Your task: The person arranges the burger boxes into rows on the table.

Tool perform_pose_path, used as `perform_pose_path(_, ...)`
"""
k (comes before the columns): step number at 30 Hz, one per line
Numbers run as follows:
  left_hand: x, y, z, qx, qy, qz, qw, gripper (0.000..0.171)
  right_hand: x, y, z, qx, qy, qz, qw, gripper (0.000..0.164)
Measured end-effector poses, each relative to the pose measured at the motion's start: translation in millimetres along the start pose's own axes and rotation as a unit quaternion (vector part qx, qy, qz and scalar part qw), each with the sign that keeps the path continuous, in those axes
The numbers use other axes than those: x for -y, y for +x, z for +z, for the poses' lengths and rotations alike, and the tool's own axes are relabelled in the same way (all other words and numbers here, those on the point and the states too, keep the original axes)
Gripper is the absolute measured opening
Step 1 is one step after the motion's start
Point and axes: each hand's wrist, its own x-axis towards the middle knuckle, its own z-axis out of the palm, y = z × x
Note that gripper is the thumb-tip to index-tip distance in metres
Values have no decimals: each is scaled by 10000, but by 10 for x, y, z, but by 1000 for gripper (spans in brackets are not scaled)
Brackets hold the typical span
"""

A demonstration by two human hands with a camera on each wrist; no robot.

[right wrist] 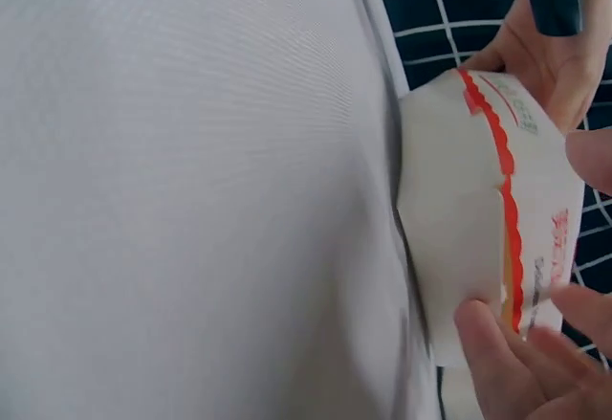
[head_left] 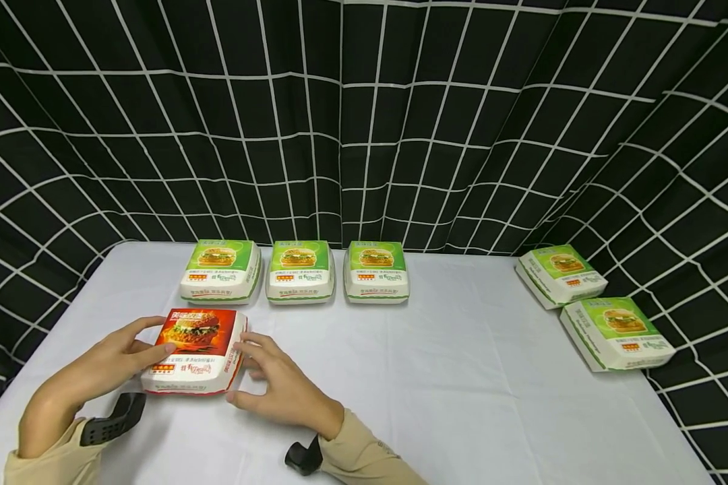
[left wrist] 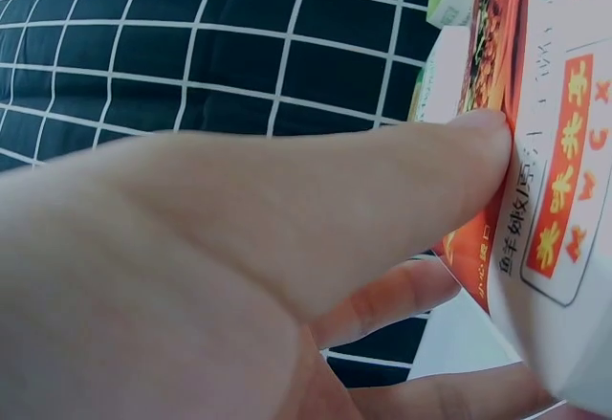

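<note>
Two-handed steadying of a red-topped burger box [head_left: 195, 357]. My left hand [head_left: 112, 360] grips its left side, thumb on the lid and forefinger at the edge; my right hand [head_left: 286, 384] sets bent fingers against the opposite wall, though I cannot tell whether they clasp it. For good control, I should press evenly from both sides and lightly with the thumb, as the carton would probably dent. The box lies between my hands, just nearer me than the leftmost green-topped box [head_left: 220, 273] on the tabletop [head_left: 449, 377].
</note>
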Motion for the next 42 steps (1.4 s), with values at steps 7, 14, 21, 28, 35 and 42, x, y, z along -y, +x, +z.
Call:
perform_pose_path(7,12,1,-8,-2,-85,20,10000,78,-2,-7,22,-57,30,40,10000,67)
perform_pose_path(14,13,-6,-2,-1,-49,24,10000,77,-11,-21,24,100,19,-69,9999,65)
perform_pose_path(21,20,3,-15,-34,51,-41,10000,79,-6,-19,-6,175,70,-104,9998,64)
perform_pose_path(28,33,-1,-29,-166,79,24,9998,77,-4,2,-33,223,92,-139,9996,62)
perform_pose_path(35,14,-13,-31,-216,118,96,9997,74,3,13,-49,202,22,-185,9996,61)
perform_pose_path(42,-43,-47,-58,-127,193,-253,9994,84,26,1,-95,144,-252,-308,9991,60)
